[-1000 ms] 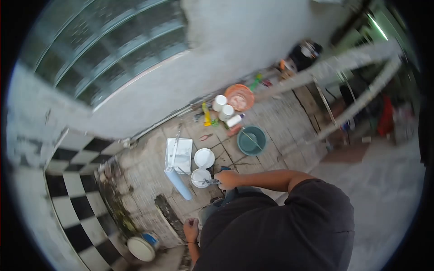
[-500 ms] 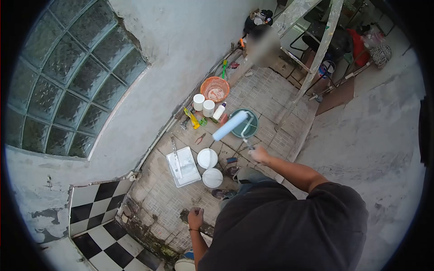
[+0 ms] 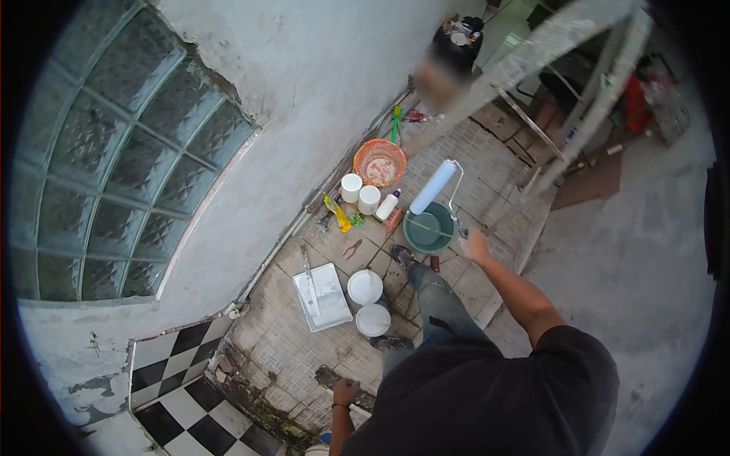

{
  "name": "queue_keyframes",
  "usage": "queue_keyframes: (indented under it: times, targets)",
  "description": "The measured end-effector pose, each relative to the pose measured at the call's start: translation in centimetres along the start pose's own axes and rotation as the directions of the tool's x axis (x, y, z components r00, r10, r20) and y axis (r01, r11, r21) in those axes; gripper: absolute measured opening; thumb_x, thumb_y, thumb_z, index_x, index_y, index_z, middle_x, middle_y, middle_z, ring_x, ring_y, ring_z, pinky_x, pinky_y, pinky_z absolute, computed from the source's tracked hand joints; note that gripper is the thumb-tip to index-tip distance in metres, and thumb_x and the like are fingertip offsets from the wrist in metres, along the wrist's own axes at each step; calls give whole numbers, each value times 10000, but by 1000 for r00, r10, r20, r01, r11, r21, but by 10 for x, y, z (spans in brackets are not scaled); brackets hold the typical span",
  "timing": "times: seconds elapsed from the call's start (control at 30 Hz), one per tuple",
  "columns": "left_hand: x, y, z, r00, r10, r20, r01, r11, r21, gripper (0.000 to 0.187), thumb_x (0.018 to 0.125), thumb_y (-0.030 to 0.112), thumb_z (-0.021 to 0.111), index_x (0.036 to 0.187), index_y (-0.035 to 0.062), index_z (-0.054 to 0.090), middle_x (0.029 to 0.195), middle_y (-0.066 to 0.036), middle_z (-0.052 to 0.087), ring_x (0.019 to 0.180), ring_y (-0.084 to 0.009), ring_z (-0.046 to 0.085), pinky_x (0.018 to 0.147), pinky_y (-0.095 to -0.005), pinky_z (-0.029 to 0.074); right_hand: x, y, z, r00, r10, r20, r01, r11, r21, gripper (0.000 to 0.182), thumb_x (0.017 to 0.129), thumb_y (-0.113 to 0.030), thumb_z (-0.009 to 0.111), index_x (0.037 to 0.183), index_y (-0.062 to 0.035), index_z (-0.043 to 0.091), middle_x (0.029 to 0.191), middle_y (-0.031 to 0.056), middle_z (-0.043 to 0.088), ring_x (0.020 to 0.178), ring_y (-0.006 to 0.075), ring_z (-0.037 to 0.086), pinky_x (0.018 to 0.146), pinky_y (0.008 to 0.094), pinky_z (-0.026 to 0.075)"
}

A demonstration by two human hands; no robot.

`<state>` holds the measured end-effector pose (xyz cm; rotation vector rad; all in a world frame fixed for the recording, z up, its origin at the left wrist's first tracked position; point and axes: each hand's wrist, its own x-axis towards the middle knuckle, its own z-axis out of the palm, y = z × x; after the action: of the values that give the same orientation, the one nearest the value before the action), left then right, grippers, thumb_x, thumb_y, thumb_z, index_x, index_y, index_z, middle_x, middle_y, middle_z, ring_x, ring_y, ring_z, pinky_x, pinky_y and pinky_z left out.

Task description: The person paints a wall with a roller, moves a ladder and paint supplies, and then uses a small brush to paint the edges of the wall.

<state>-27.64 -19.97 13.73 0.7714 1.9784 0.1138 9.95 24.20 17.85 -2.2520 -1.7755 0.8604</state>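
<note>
One roller (image 3: 433,188) is clasped in the right hand (image 3: 474,247) near one bucket (image 3: 427,245), the left hand (image 3: 347,391) unclear in its state.

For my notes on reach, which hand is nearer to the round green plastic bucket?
Right. The right hand is just beside the bucket in this view; the left hand is much farther away, toward the picture's bottom edge.
</note>
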Motion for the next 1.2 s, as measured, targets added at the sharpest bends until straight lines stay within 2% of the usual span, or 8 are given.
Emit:
queue_keyframes:
  times: [0.3,0.43,0.63,0.8,0.87,0.93,1.07,1.2]
  targets:
    - [81,152,17,956,-283,-83,227,885,-406,240,805,215,634,917,2,633,841,-167,656,775,-249,647,697,-340,500,322,-81,155,980,7,199,33,980,-195,302,799,-215,564,1017,-6,574,1035,235,615,1001,366,591,852,450,472]
    - [103,241,21,985,-160,60,170,872,-458,195,847,160,604,955,-2,595,831,-103,634,773,-173,605,708,-297,479,411,-89,243,956,84,281,-8,966,-260,343,820,-229,553,1085,-11,537,1081,215,610,1043,341,585,874,431,467]
    - [108,260,29,955,-290,69,291,857,-425,245,816,213,639,933,0,610,805,-130,651,739,-250,642,684,-353,505,442,-70,311,927,172,334,-108,974,-201,347,822,-220,553,1093,-11,495,1079,211,604,1047,342,579,884,429,458]
    - [80,203,37,870,-373,321,431,893,-131,378,856,223,594,1182,40,532,1171,-169,556,1108,-309,505,939,-404,399,450,-49,328,896,188,402,-117,974,-195,417,839,-241,533,1165,7,453,1094,217,601,1047,332,583,886,419,460]
    - [77,165,56,871,-425,245,458,884,-95,314,855,221,600,1126,66,572,1116,-142,581,1055,-284,527,914,-360,406,453,-41,330,909,114,400,-54,986,-160,415,809,-259,570,1104,15,468,1036,238,608,1000,354,594,860,439,461]
    - [80,165,56,823,-491,285,567,703,-429,285,856,221,601,1106,85,584,1065,-121,594,1020,-277,534,904,-353,402,451,-41,322,909,118,399,-69,988,-136,443,802,-264,573,1122,18,455,1024,238,611,992,357,597,856,440,464]
    - [93,233,24,908,-376,184,418,801,-428,253,868,237,599,1082,101,591,932,-65,594,910,-237,540,788,-348,441,427,-39,291,925,42,377,12,990,-140,467,723,-231,606,1097,18,475,980,213,629,951,350,613,832,437,481]
    - [110,163,40,959,-255,122,282,870,-403,259,856,196,626,1069,57,581,939,-46,577,810,-156,534,673,-323,450,406,-25,258,961,33,273,8,989,-145,504,731,-226,609,1152,9,464,1023,222,616,971,352,606,843,433,479]
